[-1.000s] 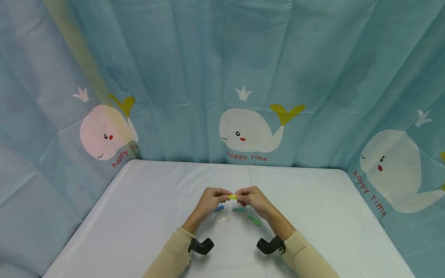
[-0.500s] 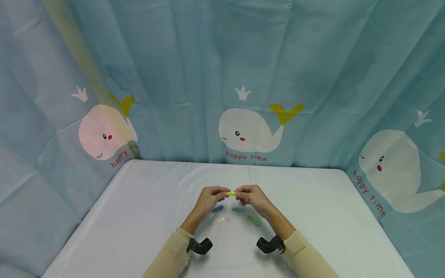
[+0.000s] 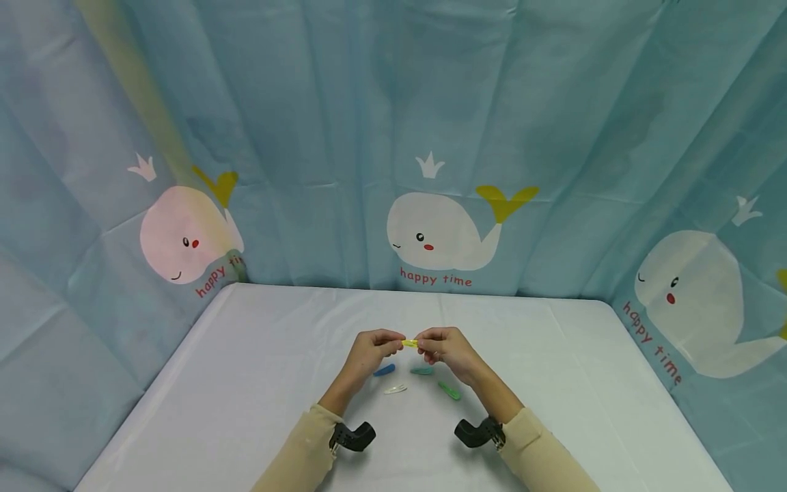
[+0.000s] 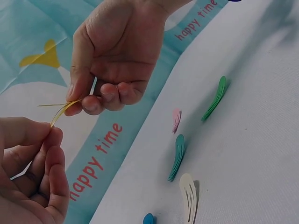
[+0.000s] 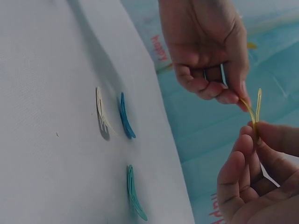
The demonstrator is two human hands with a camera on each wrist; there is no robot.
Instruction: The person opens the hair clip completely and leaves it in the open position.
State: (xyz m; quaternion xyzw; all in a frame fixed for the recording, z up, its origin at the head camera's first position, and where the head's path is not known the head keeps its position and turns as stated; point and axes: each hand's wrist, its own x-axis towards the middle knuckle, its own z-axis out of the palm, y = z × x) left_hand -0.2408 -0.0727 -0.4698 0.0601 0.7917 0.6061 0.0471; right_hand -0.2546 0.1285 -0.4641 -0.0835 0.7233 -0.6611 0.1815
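A yellow snap hair clip (image 3: 410,343) is held up over the white table between both hands. My left hand (image 3: 369,350) pinches one end between thumb and index finger, while my right hand (image 3: 450,350) pinches the other end the same way. In the right wrist view the yellow clip (image 5: 259,105) is sprung apart, its two strips splayed away from each other. Below the hands lie a blue clip (image 3: 384,370), a teal clip (image 3: 422,371), a white clip (image 3: 395,389) and a green clip (image 3: 449,391).
The left wrist view also shows a small pink clip (image 4: 176,120) beyond the teal one; the hands hide it in the head view. A blue curtain (image 3: 320,137) with printed whales hangs around the table (image 3: 246,410). Each wrist wears a black camera mount (image 3: 353,436).
Both hands have shifted slightly forward, away from the body, carrying the yellow hair clip with them. The clips on the table have stayed where they were.
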